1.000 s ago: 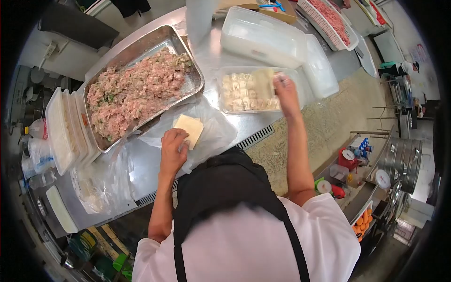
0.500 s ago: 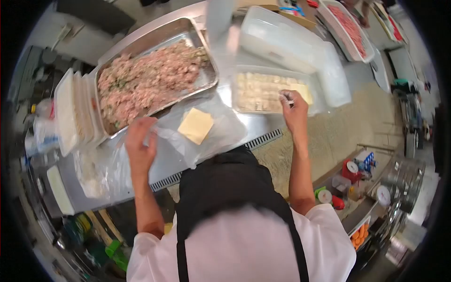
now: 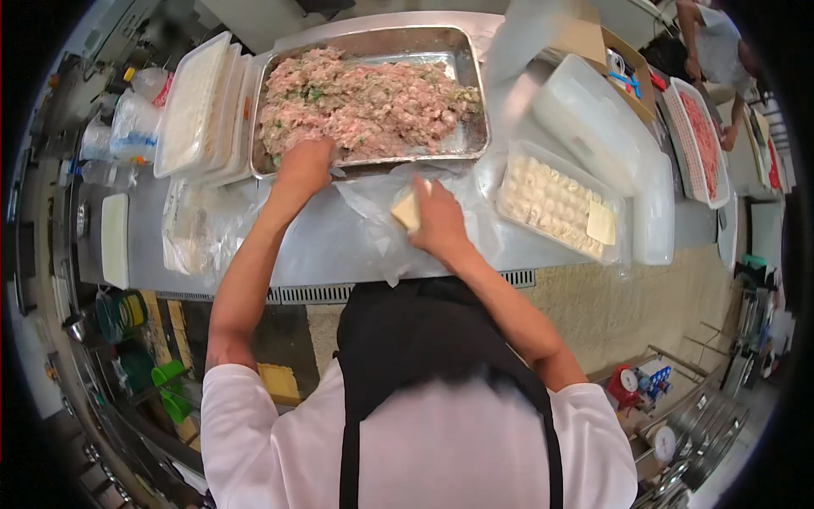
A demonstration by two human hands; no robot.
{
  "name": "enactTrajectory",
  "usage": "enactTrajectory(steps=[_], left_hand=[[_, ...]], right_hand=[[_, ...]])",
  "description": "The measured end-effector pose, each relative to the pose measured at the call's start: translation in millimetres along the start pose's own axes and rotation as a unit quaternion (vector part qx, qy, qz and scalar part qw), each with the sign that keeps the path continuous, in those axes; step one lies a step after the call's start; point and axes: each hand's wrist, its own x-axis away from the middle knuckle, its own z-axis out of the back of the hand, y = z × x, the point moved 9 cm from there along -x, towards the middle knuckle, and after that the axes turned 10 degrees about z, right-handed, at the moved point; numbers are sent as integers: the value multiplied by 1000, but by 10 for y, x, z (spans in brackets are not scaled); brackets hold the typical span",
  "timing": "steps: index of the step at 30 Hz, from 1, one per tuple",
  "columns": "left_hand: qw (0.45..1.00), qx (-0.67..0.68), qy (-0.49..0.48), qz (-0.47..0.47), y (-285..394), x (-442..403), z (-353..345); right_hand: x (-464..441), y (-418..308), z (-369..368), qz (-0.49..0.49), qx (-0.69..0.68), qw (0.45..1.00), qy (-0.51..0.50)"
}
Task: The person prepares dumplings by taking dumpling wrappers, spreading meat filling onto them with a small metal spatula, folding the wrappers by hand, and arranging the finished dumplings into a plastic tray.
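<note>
Beside the metal tray (image 3: 481,93): left hand (image 3: 307,168) at the minced meat (image 3: 365,106), right hand (image 3: 441,222) over pale wrappers (image 3: 406,211)

The left hand reaches the tray's near edge; its fingertips are hidden, so their closure cannot be told. The right hand bends over the wrappers; blur leaves its grip undetermined. The wrappers lie rightward of the left hand and closer to the body, with the right hand nearer. They are smooth, flat and straight-edged, above crumpled translucent plastic (image 3: 381,246) on the smooth metal counter (image 3: 314,250). Beyond, the meat is coarse, pink and flecked green, heaped in the shiny oblong tray. Right of the right hand, a clear container (image 3: 551,243) slants, its long axis running from far left to near right. It carries rows of plump, folded dumplings (image 3: 543,199), a single square wrapper (image 3: 602,222) covering some.
</note>
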Motion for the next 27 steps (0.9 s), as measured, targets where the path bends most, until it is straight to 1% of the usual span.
enactTrajectory(steps=[1, 2, 3, 4, 6, 7, 8, 9, 10, 11, 12, 13, 14, 15, 17, 18, 20, 21, 23, 24, 26, 27], left_hand=[[1000, 17, 6, -20, 16, 33, 38], [999, 34, 13, -40, 20, 61, 92], [999, 36, 11, -32, -29, 128, 126], [999, 41, 19, -21, -84, 199, 216], [999, 46, 27, -7, -157, 349, 483], [996, 87, 22, 1, -174, 442, 692], [992, 127, 18, 9, -205, 519, 791], [991, 128, 19, 15, -243, 577, 781], [986, 155, 53, 13, -278, 638, 841], [979, 182, 88, 10, -306, 702, 893], [979, 183, 89, 13, -301, 740, 823], [954, 288, 72, 39, -333, 758, 674], [917, 390, 52, 63, -342, 780, 508], [916, 394, 49, 60, -277, 820, 399], [875, 464, -6, 137, -268, 893, 75], [874, 467, -6, 136, -246, 924, 7], [832, 526, 0, 178, -333, 1064, -152], [831, 526, -1, 181, -353, 1116, -209], [860, 480, 37, 171, -384, 1159, -203], [860, 481, 36, 169, -381, 1164, -215], [874, 448, 33, 188, -400, 1175, -241], [873, 448, 34, 187, -365, 1175, -205]], right_hand=[[5, -14, 69, 6, 1, 1000, -6], [0, -3, 191, 3, -40, 999, 14], [17, 14, 268, -1, -82, 996, 32], [13, 52, 259, 4, -83, 996, 28], [22, 49, 399, 71, -69, 989, 114], [24, 32, 529, 83, -83, 981, 156], [13, 30, 561, 87, -84, 981, 152], [15, 34, 642, 98, -119, 971, 181], [21, 38, 730, 109, -153, 960, 210], [33, 95, 668, 63, -171, 972, 151], [44, 65, 650, 65, -171, 972, 148], [54, -27, 637, 95, -137, 975, 146], [80, -106, 617, 123, -103, 977, 143], [112, -95, 518, 119, -99, 978, 143], [133, -22, 162, 104, -93, 988, 65], [140, -37, 228, 104, -89, 989, 64], [205, -194, 420, 147, -8, 984, 101], [196, -240, 462, 148, -10, 984, 98], [150, -294, 516, 154, -101, 979, 92], [126, -304, 489, 152, -99, 979, 93], [79, -211, 413, 88, -92, 985, 113], [85, -187, 371, 89, -91, 985, 113]])
